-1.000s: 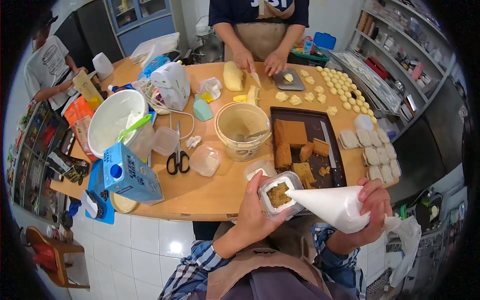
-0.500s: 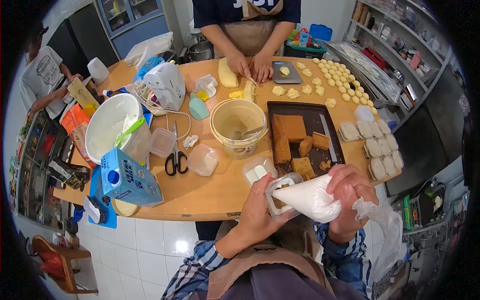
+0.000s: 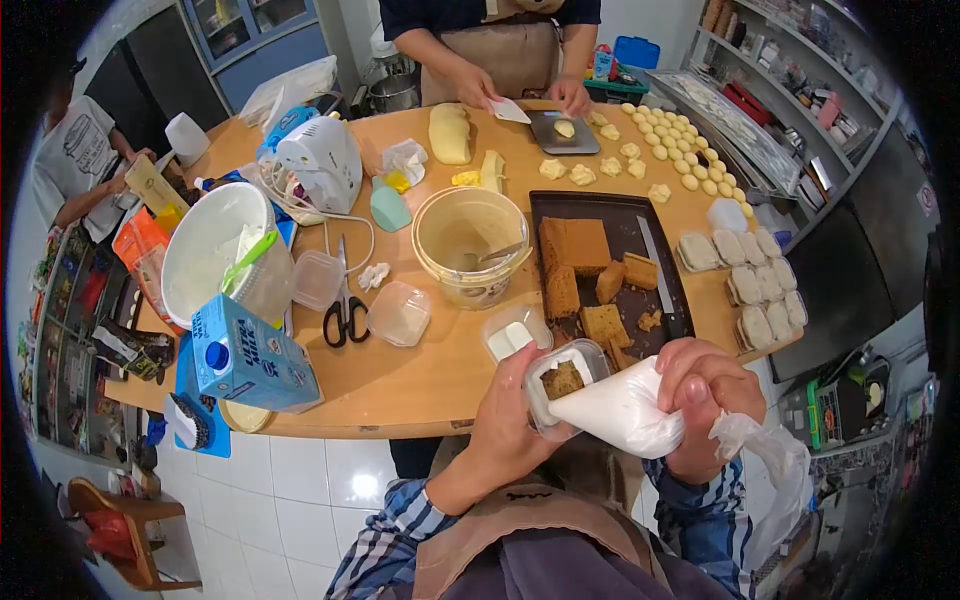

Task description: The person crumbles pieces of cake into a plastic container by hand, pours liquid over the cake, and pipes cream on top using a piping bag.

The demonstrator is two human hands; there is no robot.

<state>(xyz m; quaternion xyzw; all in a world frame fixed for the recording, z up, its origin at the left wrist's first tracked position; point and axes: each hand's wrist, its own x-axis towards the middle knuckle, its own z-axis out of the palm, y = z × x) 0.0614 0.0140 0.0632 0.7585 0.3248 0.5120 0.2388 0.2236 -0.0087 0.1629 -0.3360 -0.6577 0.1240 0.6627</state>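
My left hand [image 3: 505,420] grips a small clear plastic tub [image 3: 538,402] above the table's front edge. Inside the tub lie a piece of brown cake [image 3: 561,379] and white cream along the far side. Wrapped round the twisted top of a white piping bag [image 3: 632,408] is my right hand [image 3: 712,395]. The bag's tip points left into the tub, and its loose plastic end hangs off to the right. Just beyond the tub stands another clear container [image 3: 517,334] with white filling.
Beyond my hands are a dark tray [image 3: 680,290] with cut cake and a knife, and a bucket [image 3: 470,285]. Filled tubs [image 3: 755,285] stand right; a milk carton [image 3: 255,355], scissors [image 3: 346,320] and mixing bowl [image 3: 215,260] left. Across the table a co-worker holds a scraper [image 3: 510,110] near a scale [image 3: 563,140].
The tub has tilted, showing more cake and white cream along its far side. The piping bag's tip has shifted slightly. The co-worker's hands have moved apart, one now at the scale.
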